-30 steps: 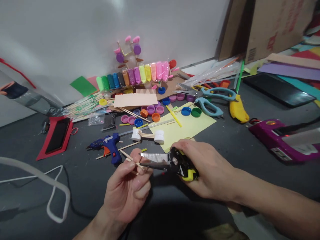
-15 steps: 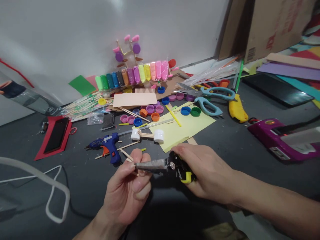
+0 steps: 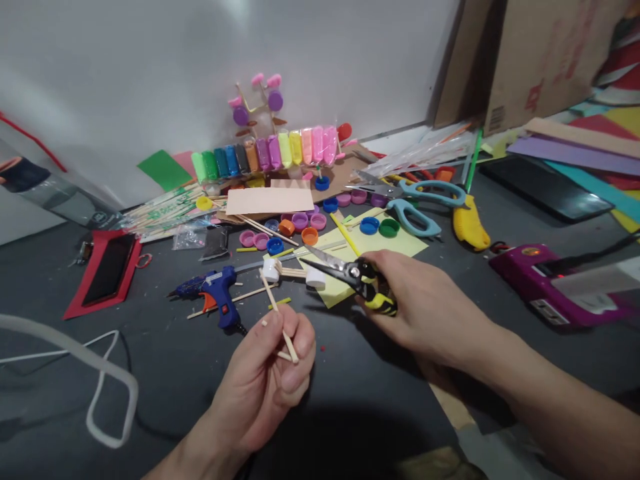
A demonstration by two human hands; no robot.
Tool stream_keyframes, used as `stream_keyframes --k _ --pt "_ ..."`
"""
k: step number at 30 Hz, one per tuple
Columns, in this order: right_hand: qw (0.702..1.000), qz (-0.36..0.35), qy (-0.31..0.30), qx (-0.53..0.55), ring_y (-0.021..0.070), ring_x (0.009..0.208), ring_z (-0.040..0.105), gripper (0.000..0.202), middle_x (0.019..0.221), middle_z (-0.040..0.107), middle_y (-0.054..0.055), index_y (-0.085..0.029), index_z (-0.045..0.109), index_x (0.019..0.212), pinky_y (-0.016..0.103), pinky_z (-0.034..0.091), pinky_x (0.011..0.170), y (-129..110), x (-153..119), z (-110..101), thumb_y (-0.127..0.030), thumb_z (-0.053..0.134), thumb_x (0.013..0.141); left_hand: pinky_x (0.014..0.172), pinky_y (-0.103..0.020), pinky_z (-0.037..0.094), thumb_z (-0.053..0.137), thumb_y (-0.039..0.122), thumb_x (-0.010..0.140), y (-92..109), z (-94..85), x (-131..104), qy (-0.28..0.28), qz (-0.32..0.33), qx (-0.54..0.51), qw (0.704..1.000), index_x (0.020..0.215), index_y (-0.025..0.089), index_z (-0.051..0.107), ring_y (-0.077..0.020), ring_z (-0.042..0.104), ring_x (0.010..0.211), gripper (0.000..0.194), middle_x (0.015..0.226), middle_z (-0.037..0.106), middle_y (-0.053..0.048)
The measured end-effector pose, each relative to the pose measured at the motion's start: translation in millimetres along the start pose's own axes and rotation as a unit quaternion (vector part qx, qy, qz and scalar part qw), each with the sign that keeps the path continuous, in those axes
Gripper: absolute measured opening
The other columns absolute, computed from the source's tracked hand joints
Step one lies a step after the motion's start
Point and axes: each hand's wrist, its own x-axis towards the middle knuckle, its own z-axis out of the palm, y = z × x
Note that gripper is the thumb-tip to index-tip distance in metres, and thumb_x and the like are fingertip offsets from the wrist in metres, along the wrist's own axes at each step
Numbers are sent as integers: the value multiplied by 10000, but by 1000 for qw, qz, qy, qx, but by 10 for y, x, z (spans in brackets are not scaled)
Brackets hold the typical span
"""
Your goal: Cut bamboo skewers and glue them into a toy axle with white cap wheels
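Observation:
My left hand (image 3: pixel 265 373) is closed, pinching a thin wooden stick (image 3: pixel 276 303) that slants up and left from the fingers; another short piece lies crossed under it. In my right hand (image 3: pixel 415 300) is a pair of black and yellow snips (image 3: pixel 357 270), blades parted and pointing left, touching neither stick nor left hand. Behind the blade tips lies a small assembly of sticks (image 3: pixel 294 270) with white caps at both ends. The blue glue gun (image 3: pixel 225 293) rests to the left of it. Pale yellow paper (image 3: pixel 410 247) lies behind my right hand.
Coloured caps, such as a green one (image 3: pixel 389 227), lie in the middle. Light blue scissors (image 3: pixel 417 217) and a yellow cutter (image 3: pixel 470 223) are on the right, near a purple power strip (image 3: pixel 550 283). A phone (image 3: pixel 110 270) on red card and a white cable (image 3: pixel 127 387) are left.
The snips have moved off the stick, up and to the right, and their blades have opened. My left hand has shifted slightly right, and its long stick now points more upright.

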Motion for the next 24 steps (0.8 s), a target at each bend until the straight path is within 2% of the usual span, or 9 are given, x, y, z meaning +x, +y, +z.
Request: stream_keyframes --k 3,5,8,11,15,18,21,24 --pt "993 62 -51 -81 359 980 669 385 1082 691 184 -128 548 1133 413 493 780 145 16 -65 -382 577 845 328 -107 218 691 355 879 -38 -21 9 4 -21 56 998 692 160 578 6 217 331 292 584 566 52" --pt "985 97 -71 -123 359 954 675 393 1045 697 182 -135 548 1096 408 490 758 211 26 -94 -446 580 858 314 -111 170 669 394 889 -54 -41 12 4 -28 82 996 686 161 563 10 140 321 327 540 537 64" --pt "972 136 -94 -167 351 896 684 415 955 701 167 -143 545 1019 391 478 713 252 51 -97 -530 567 872 331 -117 166 639 418 906 -62 -57 12 19 -29 106 994 675 157 538 7 140 337 363 532 487 75" --pt "966 150 -111 -182 346 870 682 424 929 700 170 -137 542 992 385 470 695 267 82 -50 -548 547 885 352 -125 197 578 392 946 -58 -48 14 31 -39 103 993 676 157 516 -3 203 352 363 545 439 78" --pt "970 131 -85 -185 362 905 658 432 968 687 202 -110 554 1006 410 480 724 305 91 26 -528 536 901 343 -135 242 511 316 973 -51 -43 26 31 -43 78 996 731 170 534 -40 410 384 284 612 528 40" --pt "972 109 -82 -191 370 946 632 445 999 675 216 -90 584 1021 440 486 774 340 72 26 -515 569 890 316 -134 261 541 320 956 -60 -67 30 5 -41 75 996 770 173 566 -70 516 425 238 667 594 15" --pt "975 86 -81 -190 382 1031 598 514 1086 661 225 -70 607 1114 476 481 848 329 63 -48 -521 617 869 303 -125 228 585 375 937 -88 -89 21 -13 -44 111 993 756 163 581 -39 432 348 279 600 577 31" --pt "994 61 -3 -96 351 1077 577 401 1130 653 205 -87 642 1119 471 457 910 193 83 -141 -423 609 902 315 -113 182 604 398 930 -111 -92 16 -8 -47 140 989 722 144 586 6 285 300 329 515 538 51"
